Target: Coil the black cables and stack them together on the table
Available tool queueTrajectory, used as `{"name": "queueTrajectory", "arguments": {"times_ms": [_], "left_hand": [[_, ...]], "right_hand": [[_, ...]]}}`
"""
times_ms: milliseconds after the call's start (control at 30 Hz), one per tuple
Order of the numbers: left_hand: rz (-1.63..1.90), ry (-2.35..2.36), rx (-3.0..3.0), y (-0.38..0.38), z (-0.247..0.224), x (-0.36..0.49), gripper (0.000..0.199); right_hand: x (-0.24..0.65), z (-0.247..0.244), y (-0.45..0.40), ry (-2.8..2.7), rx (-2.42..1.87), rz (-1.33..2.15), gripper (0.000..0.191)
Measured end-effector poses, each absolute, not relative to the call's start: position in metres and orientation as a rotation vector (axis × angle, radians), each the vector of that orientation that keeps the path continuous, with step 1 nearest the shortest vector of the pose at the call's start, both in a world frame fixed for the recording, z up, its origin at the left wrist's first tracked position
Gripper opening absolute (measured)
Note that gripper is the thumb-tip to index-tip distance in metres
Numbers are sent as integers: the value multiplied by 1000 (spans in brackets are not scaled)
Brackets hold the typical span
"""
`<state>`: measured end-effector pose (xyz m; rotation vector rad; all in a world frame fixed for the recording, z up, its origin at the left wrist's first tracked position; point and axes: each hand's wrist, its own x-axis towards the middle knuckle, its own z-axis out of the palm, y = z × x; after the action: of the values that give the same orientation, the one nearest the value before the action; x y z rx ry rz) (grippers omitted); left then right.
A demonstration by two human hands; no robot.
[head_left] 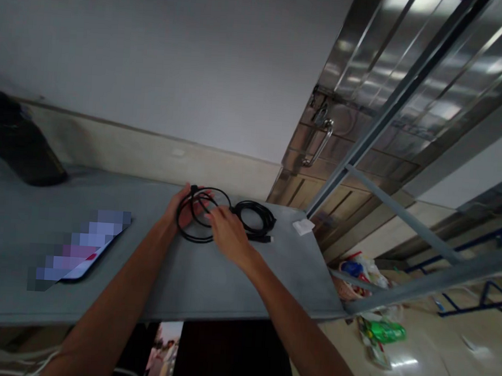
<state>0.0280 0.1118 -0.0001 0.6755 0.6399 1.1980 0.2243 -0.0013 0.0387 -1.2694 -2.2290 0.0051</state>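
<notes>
Looped black cable (pixel 197 240) was gripped in the left hand (pixel 184 204) and pinched by the right hand (pixel 227 229), above the grey table (pixel 228 289). Just right, a coiled black cable (pixel 265 226) lay near the far edge; farther right, a white scrap (pixel 303 226). Left: a phone (pixel 89 252); far left, a dark bottle (pixel 28 146).

Hands (pixel 185 208) (pixel 229 231) close together, forearms converging
</notes>
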Motion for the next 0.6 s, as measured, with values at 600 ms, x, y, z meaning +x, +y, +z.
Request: {"name": "queueTrajectory", "arguments": {"times_ms": [600], "left_hand": [[1344,1156,785,114,13,11,22]], "right_hand": [[195,-18,4,-2422,-1218,-37,41]]}}
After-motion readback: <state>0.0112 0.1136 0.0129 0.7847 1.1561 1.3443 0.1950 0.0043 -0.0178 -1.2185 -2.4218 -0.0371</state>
